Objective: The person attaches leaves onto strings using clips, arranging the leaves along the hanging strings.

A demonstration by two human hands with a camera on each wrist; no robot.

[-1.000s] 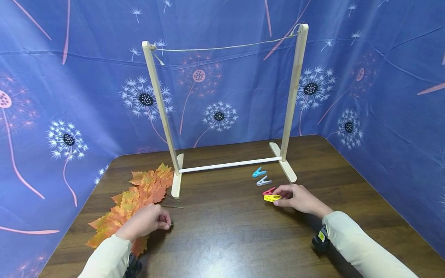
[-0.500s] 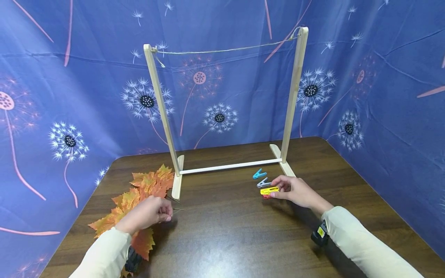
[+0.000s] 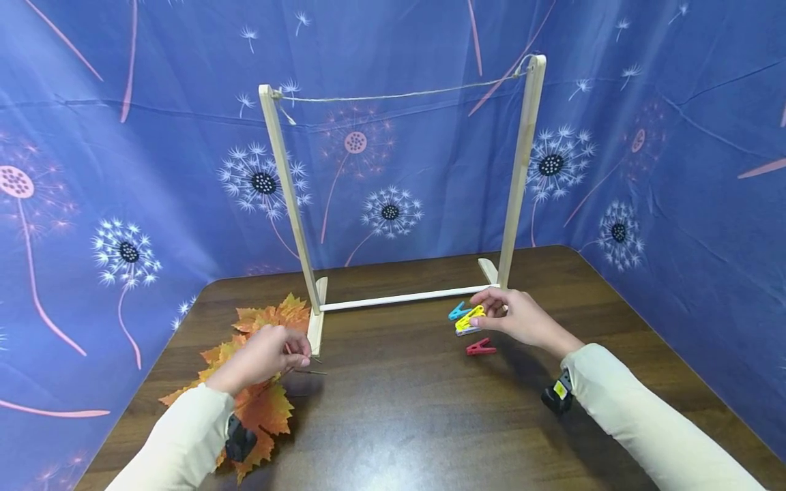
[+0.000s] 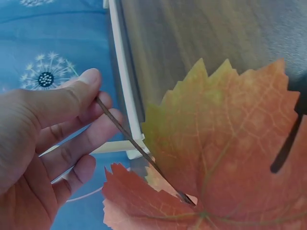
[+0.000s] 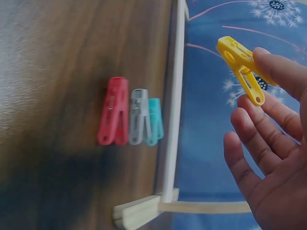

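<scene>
My left hand [image 3: 270, 356] pinches the thin brown stem [image 4: 125, 133] of an orange and yellow artificial maple leaf [image 4: 230, 139], which hangs below the hand in the head view. Between thumb and fingers, my right hand [image 3: 518, 319] holds a yellow clothespin [image 5: 243, 67] raised off the table. Beneath it lie a red clothespin [image 5: 114, 111], a grey clothespin [image 5: 139, 116] and a blue clothespin [image 5: 154, 121] in a row. In the head view the yellow clothespin overlaps most of the grey one. More maple leaves [image 3: 273, 315] lie on the table behind my left hand.
A wooden frame [image 3: 523, 157] stands at the back, with a string [image 3: 393, 97] tied between its two posts and a white bar [image 3: 405, 298] low down. The brown table [image 3: 393, 402] ends at a blue dandelion-print cloth [image 3: 405, 41].
My right hand has lifted the yellow clothespin up and away from the red one. My left hand has risen slightly, moving forward and right, and its leaf has come off the pile.
</scene>
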